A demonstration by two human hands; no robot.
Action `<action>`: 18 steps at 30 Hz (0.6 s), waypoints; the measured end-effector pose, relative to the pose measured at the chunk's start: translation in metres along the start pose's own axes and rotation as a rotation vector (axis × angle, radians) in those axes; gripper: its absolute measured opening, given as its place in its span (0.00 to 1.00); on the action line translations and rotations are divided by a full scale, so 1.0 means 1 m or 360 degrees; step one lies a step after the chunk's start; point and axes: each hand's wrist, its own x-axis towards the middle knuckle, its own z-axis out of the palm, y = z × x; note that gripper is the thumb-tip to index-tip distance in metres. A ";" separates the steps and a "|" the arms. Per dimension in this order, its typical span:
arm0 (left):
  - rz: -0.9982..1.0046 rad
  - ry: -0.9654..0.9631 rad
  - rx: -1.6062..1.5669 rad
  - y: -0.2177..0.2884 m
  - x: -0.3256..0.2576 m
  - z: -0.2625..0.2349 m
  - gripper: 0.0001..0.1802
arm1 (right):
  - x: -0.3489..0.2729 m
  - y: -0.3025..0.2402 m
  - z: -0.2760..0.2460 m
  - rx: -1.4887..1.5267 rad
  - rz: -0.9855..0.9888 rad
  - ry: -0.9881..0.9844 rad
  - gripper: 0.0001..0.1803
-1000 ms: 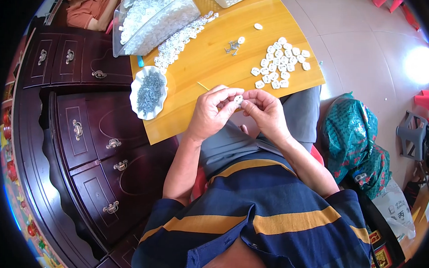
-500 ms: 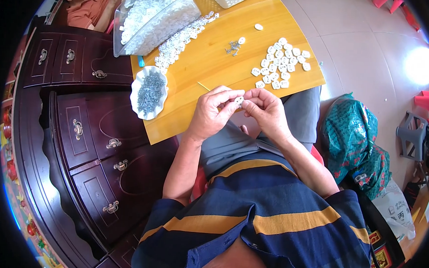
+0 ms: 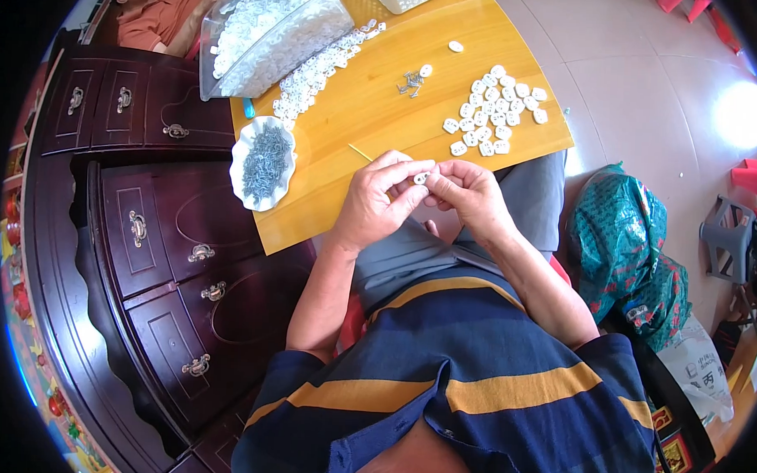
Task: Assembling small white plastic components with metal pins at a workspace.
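Observation:
My left hand (image 3: 378, 201) and my right hand (image 3: 467, 192) meet at the near edge of a yellow wooden table (image 3: 357, 127). Together their fingertips pinch one small white plastic piece (image 3: 420, 178). A group of several similar white pieces (image 3: 493, 111) lies on the table just beyond my right hand. To the left of my left hand stands a white scalloped dish (image 3: 264, 162) filled with small grey metal parts. A few loose metal parts (image 3: 411, 81) lie farther back.
A clear plastic bag (image 3: 269, 28) of white pieces spills a trail (image 3: 317, 76) across the table's far left. Dark wooden drawers (image 3: 145, 228) stand to the left. Another person in orange (image 3: 161, 12) sits at the far end. A green bag (image 3: 624, 245) rests on the floor at right.

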 end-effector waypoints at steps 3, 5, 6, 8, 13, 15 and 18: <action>0.0061 0.0055 0.0209 0.010 0.000 0.005 0.20 | 0.001 0.003 -0.003 0.0049 0.0044 -0.0025 0.10; 0.0167 0.0135 0.0458 0.011 0.001 0.010 0.24 | 0.001 0.003 -0.004 0.0104 0.0074 -0.0042 0.10; 0.0224 0.0188 0.0580 0.008 0.001 0.013 0.25 | 0.001 0.002 -0.004 0.0161 0.0105 -0.0060 0.10; 0.0278 0.0241 0.0704 0.004 0.000 0.015 0.26 | 0.001 0.003 -0.003 0.0161 0.0106 -0.0052 0.09; 0.0418 0.0290 0.0861 -0.006 0.001 0.016 0.20 | -0.002 0.000 0.002 0.0203 0.0089 0.0005 0.09; 0.0394 0.0287 0.0829 -0.004 0.001 0.016 0.19 | -0.002 -0.002 0.002 0.0313 0.0134 -0.0007 0.09; 0.0364 0.0281 0.0804 -0.002 0.001 0.016 0.18 | -0.001 -0.001 0.000 0.0386 0.0207 -0.0030 0.10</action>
